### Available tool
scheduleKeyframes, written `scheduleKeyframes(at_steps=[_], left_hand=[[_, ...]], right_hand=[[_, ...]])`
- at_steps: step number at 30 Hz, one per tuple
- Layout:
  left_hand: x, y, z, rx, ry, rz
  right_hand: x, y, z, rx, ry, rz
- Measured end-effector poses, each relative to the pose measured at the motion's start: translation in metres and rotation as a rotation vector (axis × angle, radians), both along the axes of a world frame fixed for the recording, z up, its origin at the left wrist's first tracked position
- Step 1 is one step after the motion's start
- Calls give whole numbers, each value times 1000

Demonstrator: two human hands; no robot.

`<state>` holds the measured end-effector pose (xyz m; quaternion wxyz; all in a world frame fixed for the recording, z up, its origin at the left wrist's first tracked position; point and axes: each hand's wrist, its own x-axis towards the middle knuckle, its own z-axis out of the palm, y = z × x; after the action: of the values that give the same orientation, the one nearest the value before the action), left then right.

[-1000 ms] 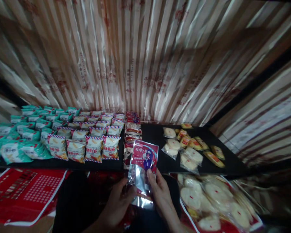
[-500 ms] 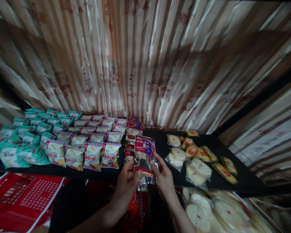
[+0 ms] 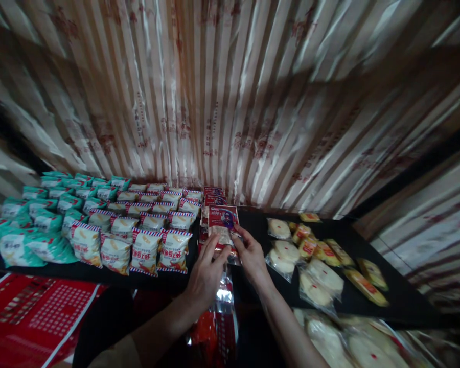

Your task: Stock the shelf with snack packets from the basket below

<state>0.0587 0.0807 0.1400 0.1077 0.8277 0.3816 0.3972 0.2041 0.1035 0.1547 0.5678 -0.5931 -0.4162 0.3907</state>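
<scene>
A dark red snack packet [image 3: 223, 217] with a blue picture and silvery lower part is held between my two hands, in line with a row of like packets [image 3: 214, 193] behind it on the black shelf. My left hand [image 3: 209, 268] grips its lower left part, fingers closed over the front. At its right edge, my right hand [image 3: 251, 258] pinches the packet with thumb and fingers. The packet leans back, and whether its lower edge touches the shelf is hidden by my hands.
Rows of white chip bags [image 3: 143, 253] and green bags [image 3: 23, 248] fill the black shelf's left side. To the right lie clear-wrapped round pale cakes [image 3: 283, 253] and yellow packets [image 3: 366, 287]. More wrapped cakes [image 3: 368, 350] sit below. Striped plastic sheeting [image 3: 230, 102] hangs behind.
Both hands have moved forward, away from me, carrying the red packet toward the row behind. My left hand now reaches further over its front.
</scene>
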Motion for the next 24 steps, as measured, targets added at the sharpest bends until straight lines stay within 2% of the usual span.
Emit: scheduleKeyframes(at_steps=[10, 17, 24], left_hand=[[10, 26, -3, -46, -28, 60], [8, 33, -3, -91, -39, 97], [3, 36, -5, -128, -27, 128]], right_hand=[[17, 27, -2, 8, -353, 83], [16, 32, -10, -7, -457, 101], [13, 36, -13, 41, -577, 83]])
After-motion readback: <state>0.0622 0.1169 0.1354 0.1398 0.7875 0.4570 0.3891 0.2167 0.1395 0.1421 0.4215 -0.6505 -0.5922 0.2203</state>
